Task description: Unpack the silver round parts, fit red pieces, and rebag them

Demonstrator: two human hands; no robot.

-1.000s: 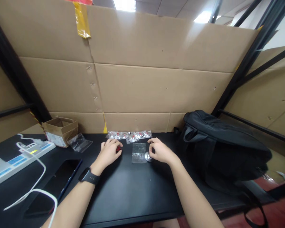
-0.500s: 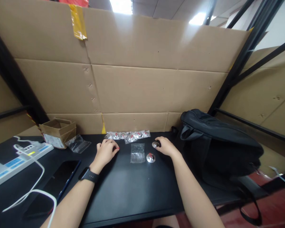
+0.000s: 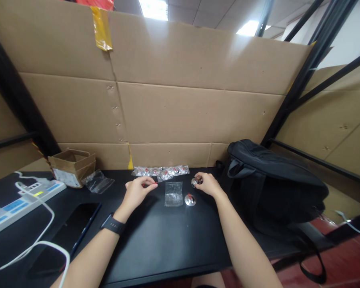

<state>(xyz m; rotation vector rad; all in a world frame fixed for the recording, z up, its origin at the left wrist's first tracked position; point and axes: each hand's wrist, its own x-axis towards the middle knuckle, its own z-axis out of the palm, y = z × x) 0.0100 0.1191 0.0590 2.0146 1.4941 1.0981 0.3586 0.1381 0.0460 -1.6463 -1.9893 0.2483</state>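
My left hand (image 3: 138, 192), with a dark watch on its wrist, is closed in a pinch on a small red piece (image 3: 156, 183). Its exact shape is too small to make out. My right hand (image 3: 209, 185) grips a shiny round metal disc (image 3: 195, 182) by its right side, fingers partly hiding it. Nearer to me lies a second domed metal disc with a red part on top (image 3: 190, 201). Left of that disc, a clear plastic bag (image 3: 173, 194) is flat on the black table. Beyond both hands, several similar discs with red parts sit in clear bags (image 3: 173, 172) in a row.
On the left are an opened cardboard box (image 3: 73, 164), a crumpled clear bag (image 3: 98, 182), a white power strip (image 3: 27, 204) with cables and a dark phone (image 3: 67, 232). A black backpack (image 3: 276, 188) fills the right side. A cardboard wall (image 3: 174, 112) stands behind.
My left hand has shifted right, and its red piece now shows at the fingertips. In my right hand the metal disc has tilted and moved slightly left.
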